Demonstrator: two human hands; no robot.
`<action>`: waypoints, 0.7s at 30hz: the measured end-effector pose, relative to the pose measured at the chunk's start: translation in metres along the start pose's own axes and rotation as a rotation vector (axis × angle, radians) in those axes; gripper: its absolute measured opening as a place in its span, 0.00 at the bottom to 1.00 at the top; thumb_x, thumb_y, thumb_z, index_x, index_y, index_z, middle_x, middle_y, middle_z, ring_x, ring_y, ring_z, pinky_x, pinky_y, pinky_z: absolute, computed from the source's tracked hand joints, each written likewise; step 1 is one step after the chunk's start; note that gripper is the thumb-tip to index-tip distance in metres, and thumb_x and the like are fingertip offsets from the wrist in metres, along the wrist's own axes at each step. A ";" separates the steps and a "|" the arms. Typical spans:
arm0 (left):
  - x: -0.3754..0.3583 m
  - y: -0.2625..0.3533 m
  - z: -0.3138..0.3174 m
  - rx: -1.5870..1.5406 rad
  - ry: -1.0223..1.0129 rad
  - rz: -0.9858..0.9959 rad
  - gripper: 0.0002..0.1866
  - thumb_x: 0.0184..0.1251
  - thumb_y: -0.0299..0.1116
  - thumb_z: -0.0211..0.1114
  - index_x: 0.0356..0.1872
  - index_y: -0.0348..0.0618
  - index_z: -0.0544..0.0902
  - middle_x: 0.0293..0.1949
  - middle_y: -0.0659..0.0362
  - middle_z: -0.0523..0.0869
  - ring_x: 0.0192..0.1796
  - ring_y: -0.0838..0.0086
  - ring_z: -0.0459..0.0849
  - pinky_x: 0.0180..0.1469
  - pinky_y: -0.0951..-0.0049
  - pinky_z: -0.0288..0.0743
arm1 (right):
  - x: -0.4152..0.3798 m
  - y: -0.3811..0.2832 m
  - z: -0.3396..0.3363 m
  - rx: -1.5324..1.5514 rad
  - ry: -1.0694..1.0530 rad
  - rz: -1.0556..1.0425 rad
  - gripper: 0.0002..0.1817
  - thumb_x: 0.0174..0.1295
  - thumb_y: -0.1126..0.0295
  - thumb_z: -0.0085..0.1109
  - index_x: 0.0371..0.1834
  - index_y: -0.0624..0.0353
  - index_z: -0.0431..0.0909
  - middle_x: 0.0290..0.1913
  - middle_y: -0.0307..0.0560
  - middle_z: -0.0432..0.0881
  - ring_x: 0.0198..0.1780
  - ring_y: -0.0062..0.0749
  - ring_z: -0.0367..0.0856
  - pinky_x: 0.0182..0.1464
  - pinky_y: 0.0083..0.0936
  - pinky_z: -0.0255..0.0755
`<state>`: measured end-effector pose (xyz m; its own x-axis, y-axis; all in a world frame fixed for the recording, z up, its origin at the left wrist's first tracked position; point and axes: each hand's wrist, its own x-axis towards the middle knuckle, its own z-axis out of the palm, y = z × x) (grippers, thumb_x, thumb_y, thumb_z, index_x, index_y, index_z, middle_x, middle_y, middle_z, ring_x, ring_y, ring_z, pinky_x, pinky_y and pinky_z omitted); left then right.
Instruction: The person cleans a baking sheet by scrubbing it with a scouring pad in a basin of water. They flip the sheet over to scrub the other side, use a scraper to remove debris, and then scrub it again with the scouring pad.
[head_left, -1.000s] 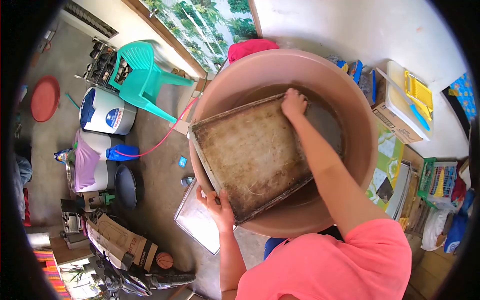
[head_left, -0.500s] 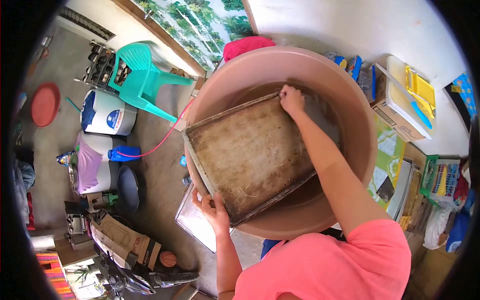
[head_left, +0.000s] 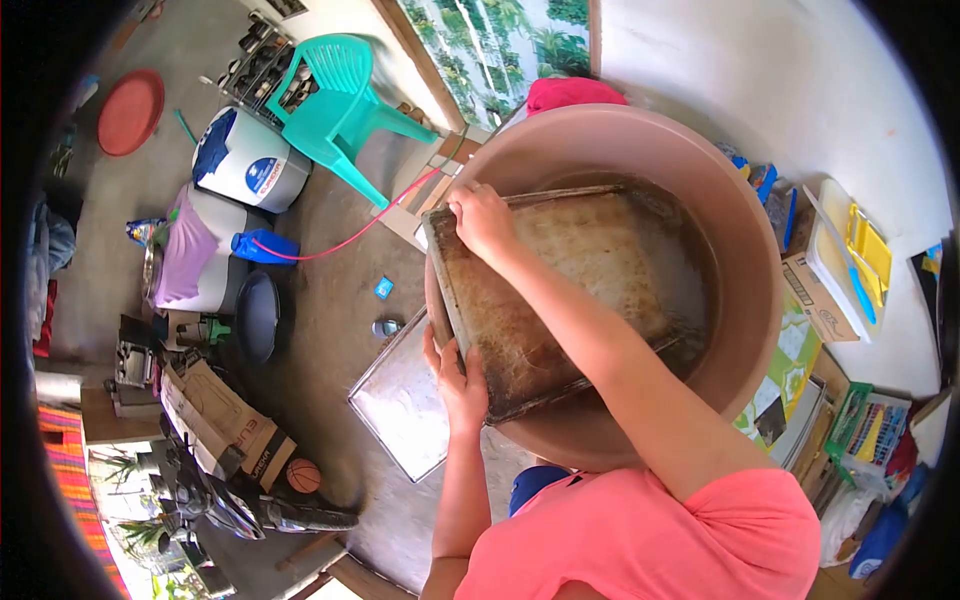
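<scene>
While the left hand [head_left: 462,385] grips the lower-left edge of the tray [head_left: 560,290], which sits tilted in the basin [head_left: 745,290] at frame centre, the right hand [head_left: 482,218] is curled onto its upper-left corner, a second tray [head_left: 400,410] lying on the floor just left of the basin.

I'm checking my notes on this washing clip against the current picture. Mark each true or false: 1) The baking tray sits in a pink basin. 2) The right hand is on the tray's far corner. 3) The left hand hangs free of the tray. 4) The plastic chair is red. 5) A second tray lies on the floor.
1) True: the baking tray leans in the pink basin.
2) True: the right hand presses there.
3) False: the left hand grips the tray's near edge.
4) False: the plastic chair is teal.
5) True: a second tray lies beside the basin.
</scene>
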<state>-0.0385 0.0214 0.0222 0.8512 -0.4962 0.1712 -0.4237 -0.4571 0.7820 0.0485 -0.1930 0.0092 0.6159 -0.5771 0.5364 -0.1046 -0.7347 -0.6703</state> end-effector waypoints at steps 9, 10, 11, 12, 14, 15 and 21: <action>0.001 -0.003 0.002 0.017 0.012 0.030 0.11 0.62 0.27 0.62 0.41 0.31 0.75 0.70 0.36 0.55 0.69 0.38 0.59 0.66 0.52 0.62 | -0.007 -0.019 -0.008 -0.007 -0.241 -0.016 0.03 0.51 0.76 0.56 0.28 0.56 0.75 0.35 0.50 0.79 0.40 0.49 0.79 0.36 0.44 0.73; 0.001 -0.005 0.002 0.019 0.014 0.026 0.10 0.62 0.27 0.62 0.38 0.31 0.74 0.70 0.36 0.55 0.69 0.38 0.60 0.65 0.53 0.62 | 0.000 -0.018 -0.006 -0.019 -0.210 -0.038 0.03 0.50 0.77 0.56 0.28 0.56 0.75 0.35 0.50 0.79 0.40 0.49 0.79 0.37 0.44 0.73; 0.000 -0.004 0.001 0.017 0.011 0.017 0.10 0.61 0.27 0.62 0.38 0.31 0.74 0.70 0.36 0.55 0.69 0.38 0.60 0.65 0.53 0.63 | 0.007 -0.018 -0.004 -0.030 -0.177 -0.061 0.03 0.50 0.77 0.56 0.27 0.57 0.75 0.35 0.51 0.78 0.41 0.50 0.79 0.37 0.44 0.72; -0.001 -0.003 0.001 0.017 0.007 0.011 0.10 0.61 0.27 0.62 0.38 0.31 0.74 0.70 0.36 0.55 0.69 0.38 0.60 0.65 0.53 0.63 | 0.011 -0.022 -0.003 -0.040 -0.141 -0.082 0.03 0.49 0.78 0.56 0.27 0.58 0.75 0.34 0.51 0.78 0.41 0.50 0.78 0.37 0.44 0.72; 0.001 -0.002 0.002 0.035 0.023 0.004 0.09 0.61 0.27 0.63 0.37 0.31 0.75 0.70 0.36 0.56 0.68 0.38 0.61 0.64 0.53 0.64 | -0.034 -0.031 -0.029 0.009 -0.181 -0.160 0.04 0.49 0.80 0.55 0.26 0.58 0.74 0.32 0.52 0.78 0.37 0.51 0.77 0.35 0.44 0.70; 0.005 -0.003 0.001 0.039 0.033 0.023 0.09 0.61 0.27 0.63 0.37 0.31 0.75 0.70 0.36 0.56 0.68 0.38 0.61 0.64 0.53 0.64 | -0.048 -0.035 -0.039 0.031 -0.208 -0.201 0.05 0.48 0.81 0.54 0.25 0.58 0.73 0.31 0.52 0.77 0.34 0.52 0.77 0.34 0.43 0.69; 0.001 -0.009 0.002 0.068 0.030 0.108 0.09 0.59 0.28 0.63 0.34 0.32 0.75 0.68 0.39 0.60 0.65 0.39 0.64 0.63 0.52 0.64 | 0.027 -0.027 -0.006 0.029 -0.252 0.030 0.05 0.47 0.81 0.55 0.25 0.59 0.76 0.27 0.51 0.79 0.34 0.53 0.78 0.35 0.43 0.71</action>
<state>-0.0342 0.0233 0.0146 0.8078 -0.5236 0.2708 -0.5326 -0.4514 0.7159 0.0635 -0.1906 0.0446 0.7883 -0.4885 0.3742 -0.1052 -0.7062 -0.7002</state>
